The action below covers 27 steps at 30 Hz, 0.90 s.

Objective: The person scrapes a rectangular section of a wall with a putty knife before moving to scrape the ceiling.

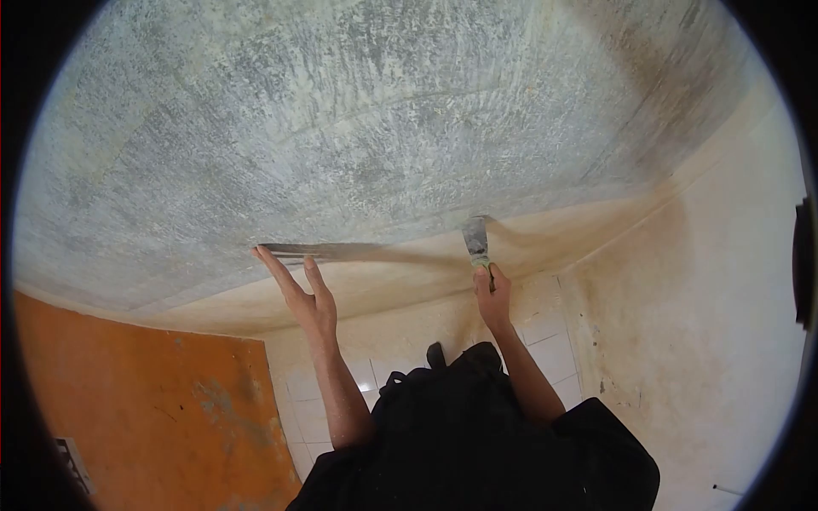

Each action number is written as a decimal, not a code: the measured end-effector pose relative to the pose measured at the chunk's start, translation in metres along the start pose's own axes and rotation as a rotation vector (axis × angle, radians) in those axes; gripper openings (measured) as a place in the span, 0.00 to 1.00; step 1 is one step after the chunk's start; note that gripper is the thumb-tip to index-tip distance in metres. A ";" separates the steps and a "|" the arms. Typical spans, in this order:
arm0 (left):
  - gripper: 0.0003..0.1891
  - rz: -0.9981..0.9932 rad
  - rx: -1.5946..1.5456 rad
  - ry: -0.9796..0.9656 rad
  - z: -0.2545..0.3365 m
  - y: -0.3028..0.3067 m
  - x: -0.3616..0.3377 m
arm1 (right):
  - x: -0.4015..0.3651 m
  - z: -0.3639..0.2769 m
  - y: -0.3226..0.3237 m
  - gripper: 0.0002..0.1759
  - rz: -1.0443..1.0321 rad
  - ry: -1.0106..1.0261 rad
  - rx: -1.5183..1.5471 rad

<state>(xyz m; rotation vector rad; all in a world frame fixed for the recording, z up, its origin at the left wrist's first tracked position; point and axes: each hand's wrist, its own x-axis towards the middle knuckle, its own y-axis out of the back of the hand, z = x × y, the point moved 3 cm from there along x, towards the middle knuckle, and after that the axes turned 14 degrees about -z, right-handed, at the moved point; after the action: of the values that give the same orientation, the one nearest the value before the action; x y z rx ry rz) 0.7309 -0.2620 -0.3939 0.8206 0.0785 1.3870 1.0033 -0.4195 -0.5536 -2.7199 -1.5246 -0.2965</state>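
Both my arms reach up to the ceiling (pixel 341 128), which is rough, grey and mottled. My left hand (pixel 300 294) has its fingers spread and holds a long, thin metal blade (pixel 328 250) flat against the ceiling by its left end. My right hand (pixel 492 294) is closed around the handle of a putty knife (pixel 475 234). The knife's blade tip touches the ceiling where the grey area meets a cream-coloured band (pixel 400 277).
An orange wall (pixel 145 400) stands at lower left. A white tiled wall (pixel 554 341) lies ahead and a stained cream wall (pixel 724 324) is on the right. Dark clothing (pixel 477 434) fills the bottom middle of the view.
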 end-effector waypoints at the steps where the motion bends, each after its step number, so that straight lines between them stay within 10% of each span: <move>1: 0.38 -0.005 0.007 -0.014 -0.001 0.000 0.000 | 0.001 -0.006 0.000 0.14 -0.004 0.031 -0.090; 27: 0.39 -0.019 -0.048 0.069 0.009 -0.009 -0.009 | 0.004 -0.063 0.021 0.09 0.006 0.066 -0.348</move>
<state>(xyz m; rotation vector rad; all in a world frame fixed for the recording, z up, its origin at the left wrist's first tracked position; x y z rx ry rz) 0.7406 -0.2734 -0.3955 0.7303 0.1061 1.3943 1.0130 -0.4335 -0.4892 -2.9289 -1.5776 -0.7067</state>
